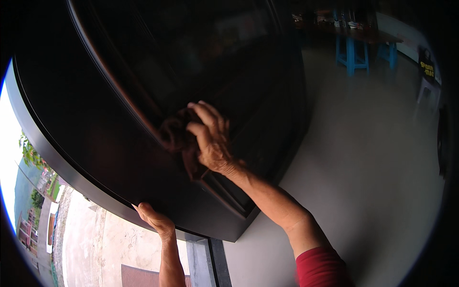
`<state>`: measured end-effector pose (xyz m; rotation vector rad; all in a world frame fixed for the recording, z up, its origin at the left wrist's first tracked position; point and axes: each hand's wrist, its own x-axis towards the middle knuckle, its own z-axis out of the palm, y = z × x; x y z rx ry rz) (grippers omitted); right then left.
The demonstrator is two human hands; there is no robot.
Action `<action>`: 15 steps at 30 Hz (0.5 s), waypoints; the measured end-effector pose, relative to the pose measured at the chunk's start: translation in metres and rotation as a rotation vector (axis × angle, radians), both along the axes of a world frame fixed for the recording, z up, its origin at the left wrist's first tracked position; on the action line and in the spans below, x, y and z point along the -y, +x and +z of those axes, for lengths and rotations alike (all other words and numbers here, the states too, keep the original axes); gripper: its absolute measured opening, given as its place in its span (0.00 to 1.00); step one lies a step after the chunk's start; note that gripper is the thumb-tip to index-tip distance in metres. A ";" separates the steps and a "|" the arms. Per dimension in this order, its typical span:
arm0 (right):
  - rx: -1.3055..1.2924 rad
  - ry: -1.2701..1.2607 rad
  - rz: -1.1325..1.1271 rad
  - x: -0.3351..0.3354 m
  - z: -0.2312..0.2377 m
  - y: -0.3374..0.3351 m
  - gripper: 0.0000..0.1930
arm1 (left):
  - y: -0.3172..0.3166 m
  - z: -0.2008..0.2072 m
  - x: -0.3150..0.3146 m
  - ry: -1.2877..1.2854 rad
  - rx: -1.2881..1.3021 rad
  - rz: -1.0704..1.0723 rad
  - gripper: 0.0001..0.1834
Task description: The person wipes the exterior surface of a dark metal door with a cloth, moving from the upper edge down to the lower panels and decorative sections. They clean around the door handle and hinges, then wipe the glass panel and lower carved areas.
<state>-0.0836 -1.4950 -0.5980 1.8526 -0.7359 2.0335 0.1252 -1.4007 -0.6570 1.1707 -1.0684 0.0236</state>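
Observation:
A large dark door (110,167) with a raised panel and moulding fills the middle and left of the view. My right hand (213,138) presses a crumpled dark brown-red cloth (191,160) against the moulding, its fingers bent over the cloth and slightly blurred. Part of the cloth hangs below the palm. Lower down, my left hand (157,221) grips the door's outer edge, with the thumb side showing and the other fingers mostly hidden.
Grey floor (354,158) stretches to the right of the door. Farther back stand a table (377,36) with small items and blue stools (351,55). A dark garment (425,62) hangs on a pale chair at far right. Outside, left, lie pale paving (86,225) and greenery.

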 end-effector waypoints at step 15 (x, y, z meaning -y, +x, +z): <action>0.129 0.098 -0.027 -0.028 0.069 0.020 0.29 | -0.025 0.037 -0.021 0.005 -0.043 -0.187 0.49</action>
